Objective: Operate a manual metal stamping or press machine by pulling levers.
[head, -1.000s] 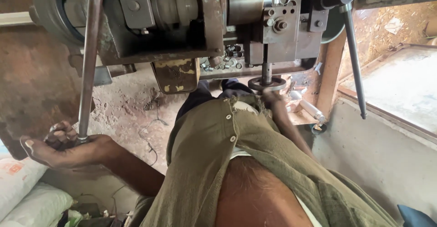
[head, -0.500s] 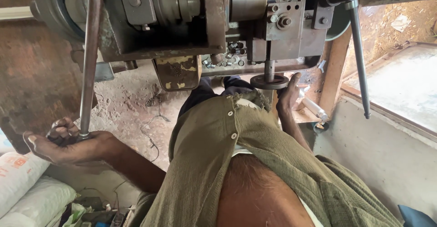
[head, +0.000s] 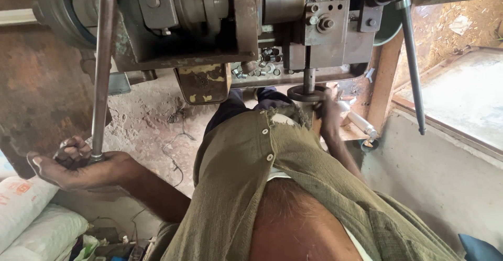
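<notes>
My left hand (head: 78,167) grips the lower end of a long steel lever rod (head: 102,67) that comes down from a heavy rusty machine (head: 209,25). My right hand (head: 329,115) reaches forward past my olive shirt (head: 262,187) and holds the round metal handwheel (head: 306,93) on a short vertical spindle under the machine's tool block (head: 325,25). Small metal pieces (head: 264,64) lie on a ledge of the machine between the two hands.
A second lever with a black knob (head: 411,62) hangs at the right. A wooden post (head: 385,83) and a concrete wall (head: 445,177) stand to the right. White sacks (head: 31,214) lie at lower left, and a dirt floor (head: 152,119) with wires shows below the machine.
The view has shifted slightly. My left hand stays on the lever rod, and my right hand has settled closer against the handwheel.
</notes>
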